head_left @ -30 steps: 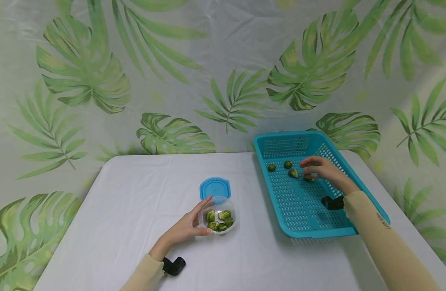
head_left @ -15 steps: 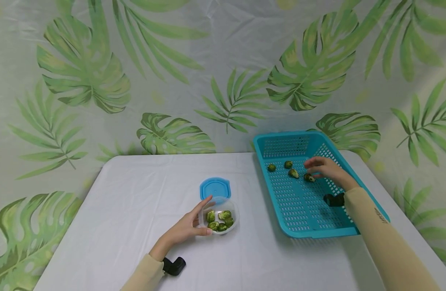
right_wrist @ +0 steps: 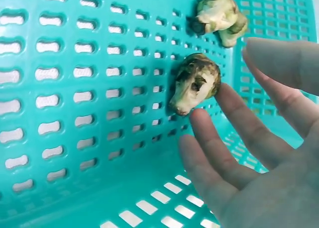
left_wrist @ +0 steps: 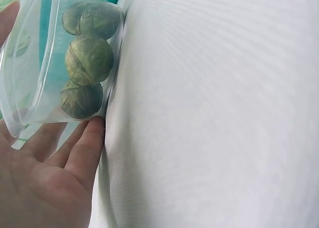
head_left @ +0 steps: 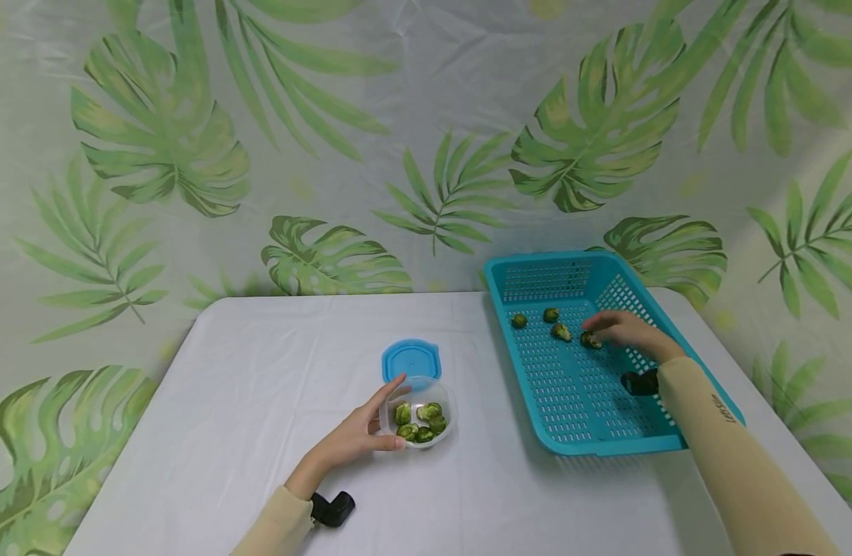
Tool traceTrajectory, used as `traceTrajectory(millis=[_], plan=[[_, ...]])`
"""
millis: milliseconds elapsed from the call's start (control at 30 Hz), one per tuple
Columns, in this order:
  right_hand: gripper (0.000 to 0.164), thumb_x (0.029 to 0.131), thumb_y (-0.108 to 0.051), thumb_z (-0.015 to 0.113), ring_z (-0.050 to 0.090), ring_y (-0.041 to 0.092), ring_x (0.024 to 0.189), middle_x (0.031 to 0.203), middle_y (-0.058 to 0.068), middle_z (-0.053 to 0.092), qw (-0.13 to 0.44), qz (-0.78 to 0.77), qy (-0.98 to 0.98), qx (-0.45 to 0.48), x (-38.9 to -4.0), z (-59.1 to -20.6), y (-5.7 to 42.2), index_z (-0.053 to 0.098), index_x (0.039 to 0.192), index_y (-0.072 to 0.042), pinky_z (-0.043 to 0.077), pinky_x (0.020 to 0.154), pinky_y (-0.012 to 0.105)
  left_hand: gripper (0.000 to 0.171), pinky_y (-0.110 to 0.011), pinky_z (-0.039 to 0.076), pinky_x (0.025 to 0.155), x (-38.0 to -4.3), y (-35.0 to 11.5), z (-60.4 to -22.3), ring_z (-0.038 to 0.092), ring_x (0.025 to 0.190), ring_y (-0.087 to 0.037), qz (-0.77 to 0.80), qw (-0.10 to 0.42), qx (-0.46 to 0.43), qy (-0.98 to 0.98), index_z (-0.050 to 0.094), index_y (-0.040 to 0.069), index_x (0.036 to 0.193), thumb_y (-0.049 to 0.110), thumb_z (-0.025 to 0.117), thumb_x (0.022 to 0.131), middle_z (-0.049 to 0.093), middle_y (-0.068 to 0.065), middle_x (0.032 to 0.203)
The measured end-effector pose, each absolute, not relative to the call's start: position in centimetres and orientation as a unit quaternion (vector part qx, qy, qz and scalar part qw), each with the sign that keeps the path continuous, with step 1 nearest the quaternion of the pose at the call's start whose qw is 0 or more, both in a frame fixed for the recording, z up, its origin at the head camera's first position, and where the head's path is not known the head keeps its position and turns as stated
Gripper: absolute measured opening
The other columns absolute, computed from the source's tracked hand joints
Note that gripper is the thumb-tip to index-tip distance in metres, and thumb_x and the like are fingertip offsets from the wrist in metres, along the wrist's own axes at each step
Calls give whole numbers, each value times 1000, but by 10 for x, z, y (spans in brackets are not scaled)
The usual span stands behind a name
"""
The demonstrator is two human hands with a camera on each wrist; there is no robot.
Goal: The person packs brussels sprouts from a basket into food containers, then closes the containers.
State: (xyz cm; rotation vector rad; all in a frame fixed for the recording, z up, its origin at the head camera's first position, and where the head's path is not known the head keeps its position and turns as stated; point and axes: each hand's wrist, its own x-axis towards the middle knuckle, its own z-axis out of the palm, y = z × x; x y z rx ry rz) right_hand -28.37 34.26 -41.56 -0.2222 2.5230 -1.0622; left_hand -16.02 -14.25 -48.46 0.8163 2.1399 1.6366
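My left hand holds a clear plastic tub by its side, thumb at the near side and fingers at the far side. Several green Brussels sprouts lie in the tub's bottom. Inside the turquoise basket, my right hand hovers with spread fingers beside a browned Brussels sprout. In the right wrist view its fingertips are right at that sprout's edge, with the thumb apart from it. Farther left in the basket lie a pale cut-looking sprout and two greener sprouts.
The perforated turquoise basket stands on the right of the white-covered table. Just behind the tub lies a blue lid. A leaf-patterned sheet hangs behind the table. Each wrist wears a black camera.
My right hand has shifted slightly right and lowered its fingers beside the browned sprout, which it partly covered a second ago. The left hand and tub have stayed put.
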Motion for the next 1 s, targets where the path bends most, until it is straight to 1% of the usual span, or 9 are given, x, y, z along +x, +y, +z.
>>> traceTrajectory(millis=[267,467,667,867,933,1000], plan=[[44,94,-8,53,37,52,123,136,35,40,242,-371,893,-82,-284,-420,343,45,133,12,36,96,62,91,-61,28,103,-161,-143,-486,19,141,-34,573,164,284,751,11,15,155,15,71,87,29,-9,153],[41,93,-5,53,43,51,119,133,35,44,232,-350,904,-86,-284,-422,342,50,130,12,44,91,57,91,-60,28,104,-161,-143,-487,20,141,-32,575,164,280,751,11,16,155,14,71,87,29,-7,153],[39,93,-2,54,50,45,113,131,35,46,228,-357,902,-85,-285,-424,341,51,128,12,49,86,51,91,-59,28,104,-161,-143,-486,20,141,-33,574,162,282,752,11,15,155,14,71,87,29,-9,153],[39,91,-2,56,53,40,109,129,34,47,239,-356,900,-81,-287,-426,338,52,128,11,50,85,48,91,-59,29,104,-161,-143,-486,21,140,-33,575,162,286,750,11,15,155,13,71,87,29,-10,153],[38,91,-2,57,56,35,104,126,32,51,235,-358,900,-80,-286,-426,338,53,126,11,51,82,46,91,-60,29,103,-161,-143,-486,21,140,-34,575,161,288,748,11,15,155,13,71,87,29,-11,153],[37,90,-1,56,58,29,93,117,29,56,227,-371,897,-76,-286,-425,338,54,125,12,51,78,44,91,-60,28,103,-161,-143,-486,21,140,-34,575,161,288,748,11,15,155,12,71,87,29,-11,153]])
